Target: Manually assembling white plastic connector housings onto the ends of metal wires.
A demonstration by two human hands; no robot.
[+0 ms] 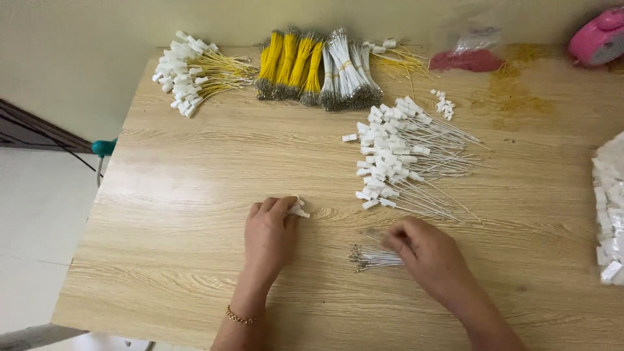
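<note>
1. The left hand (270, 234) pinches a small white connector housing (299, 210) at its fingertips, low on the wooden surface (195, 195).
2. The right hand (426, 250) closes its grip on a small bundle of white wires (374, 258) with bare metal ends pointing left, lying between the two hands.
3. Judgement: keeping the housing steady and feeding in one wire end squarely would suit this step.
4. Packages: a clear bag of red material (467, 58) at the far edge; a clear bag of white housings (611, 214) at the right edge. No labels are legible.
</note>
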